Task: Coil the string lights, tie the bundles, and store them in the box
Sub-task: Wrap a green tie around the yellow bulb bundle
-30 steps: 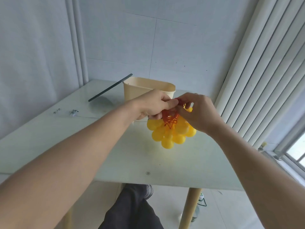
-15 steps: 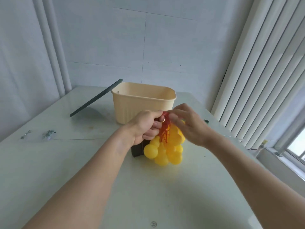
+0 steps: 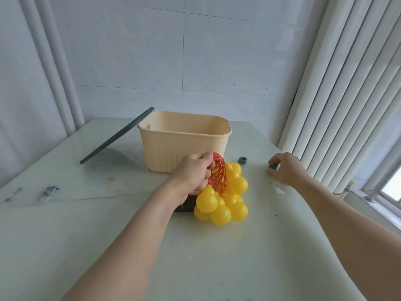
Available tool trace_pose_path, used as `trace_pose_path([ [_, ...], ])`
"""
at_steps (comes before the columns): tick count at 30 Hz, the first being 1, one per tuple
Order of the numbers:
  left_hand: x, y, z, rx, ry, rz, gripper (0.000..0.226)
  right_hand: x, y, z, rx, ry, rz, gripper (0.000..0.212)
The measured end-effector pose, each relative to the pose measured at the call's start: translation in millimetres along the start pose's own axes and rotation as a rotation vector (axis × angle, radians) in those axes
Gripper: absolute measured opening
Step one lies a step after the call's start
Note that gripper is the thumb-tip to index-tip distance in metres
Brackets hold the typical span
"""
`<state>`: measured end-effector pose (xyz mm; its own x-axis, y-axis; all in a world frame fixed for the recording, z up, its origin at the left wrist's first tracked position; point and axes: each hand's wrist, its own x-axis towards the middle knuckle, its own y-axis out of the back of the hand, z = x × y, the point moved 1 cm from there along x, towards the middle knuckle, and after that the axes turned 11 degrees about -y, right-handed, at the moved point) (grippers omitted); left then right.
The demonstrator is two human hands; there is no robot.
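**Coiled lights gripped at centre frame, green roll pinched at right**

Pale, glossy tabletop (image 3: 108,246) filling the lower two thirds of the frame, faintly stained left of centre. Behind it, white panelled wall (image 3: 195,51) across the top; white pipes (image 3: 54,66) running down the upper left; vertical blinds (image 3: 347,94) slanting down the right side, with a window sill (image 3: 382,198) at the far right edge.

Cream ribbed box (image 3: 184,148) standing open at centre, toward the back of the tabletop. Dark lid (image 3: 117,135) leaning tilted against its left rim, lower edge on the tabletop.

Left hand (image 3: 193,172) curled tight around the red wire coil (image 3: 219,172), just in front of the box. Yellow bulbs (image 3: 225,196) hanging in a cluster below and right of the fist, reaching down to the tabletop. Dark block (image 3: 184,206) partly hidden beneath wrist and bulbs; nature unclear.

Right hand (image 3: 284,170) at mid right, fingertips pinching a small green roll (image 3: 273,166) on the tabletop. Second green roll (image 3: 242,160) lying between box and right hand, apart from both.

Thin clear wire (image 3: 97,197) trailing left across the tabletop to small metal clips (image 3: 46,192) at the left edge. White thread scrap (image 3: 278,189) beneath the right wrist.
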<state>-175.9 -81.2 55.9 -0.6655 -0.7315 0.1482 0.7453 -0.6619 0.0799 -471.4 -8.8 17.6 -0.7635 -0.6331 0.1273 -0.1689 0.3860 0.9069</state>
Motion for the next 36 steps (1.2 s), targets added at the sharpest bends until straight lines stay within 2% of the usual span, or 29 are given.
trace_pose_path([
  [3, -9.3, -3.8, -1.3, -0.004, -0.021, 0.056, 0.036, -4.0, -0.8, -8.4, 0.036, -0.010, 0.021, 0.021],
  [7, -20.1, -7.8, -2.9, -0.002, -0.050, 0.088, 0.037, -14.5, -1.7, -20.6, 0.089, 0.013, 0.020, 0.026],
  [9, -23.2, -8.2, -1.9, -0.009, -0.052, 0.094, 0.038, -31.3, 7.3, -35.5, 0.379, -0.021, 0.087, 0.025],
  [11, -24.9, -8.7, -0.8, -0.014, -0.045, 0.097, 0.039, -58.3, 23.9, -58.7, 0.749, 0.036, 0.120, 0.022],
  [14, -26.4, -9.1, 0.8, -0.043, -0.021, 0.102, 0.038, -108.8, 43.2, -95.6, 0.991, 0.279, -0.071, 0.013],
  [16, -28.5, -9.9, 2.8, -0.063, -0.014, 0.099, 0.039, -136.7, 40.6, -106.7, 1.018, 0.364, -0.116, 0.014],
  [24, -33.6, -10.2, 9.8, -0.035, -0.057, 0.029, 0.049, -165.5, 10.5, -102.6, 0.904, 0.512, -0.008, 0.027],
  [32, -33.5, -11.3, 1.1, 0.124, -0.177, 0.087, 0.039, -163.1, 12.5, -96.5, 0.872, 0.529, -0.027, 0.035],
  [36, -32.7, -9.8, -0.6, 0.115, -0.159, 0.093, 0.040, -163.0, 14.8, -93.8, 0.991, 0.473, -0.118, 0.032],
])
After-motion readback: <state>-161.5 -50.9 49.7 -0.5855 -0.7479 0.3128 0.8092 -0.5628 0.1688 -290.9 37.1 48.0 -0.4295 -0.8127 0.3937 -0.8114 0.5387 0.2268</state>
